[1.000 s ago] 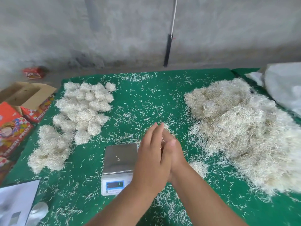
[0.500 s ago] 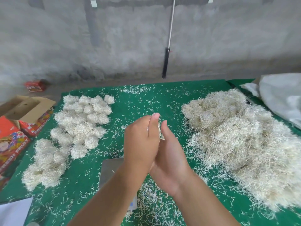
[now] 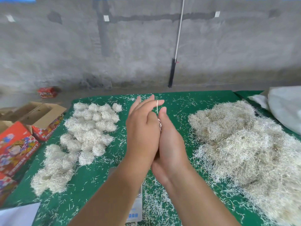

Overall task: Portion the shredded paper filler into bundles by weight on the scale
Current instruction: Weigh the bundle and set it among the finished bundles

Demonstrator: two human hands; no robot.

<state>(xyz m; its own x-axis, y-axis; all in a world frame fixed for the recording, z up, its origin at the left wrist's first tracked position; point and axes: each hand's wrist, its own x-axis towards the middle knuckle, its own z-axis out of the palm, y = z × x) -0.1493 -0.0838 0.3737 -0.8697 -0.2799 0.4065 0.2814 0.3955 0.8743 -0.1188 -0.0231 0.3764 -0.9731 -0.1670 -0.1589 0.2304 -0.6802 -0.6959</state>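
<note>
Fingers (image 3: 147, 103) over scale (image 3: 136, 209), beside bundles (image 3: 91, 123).

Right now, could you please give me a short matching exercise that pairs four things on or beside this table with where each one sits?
Things:
1. big loose filler heap
2. rolled bundles
3. scale
4. printed red boxes

Places:
A. beside the table's left edge
B. left part of the green cloth
C. right part of the green cloth
D. near edge, mostly hidden under the left forearm

Pairs: 1-C, 2-B, 3-D, 4-A
</note>
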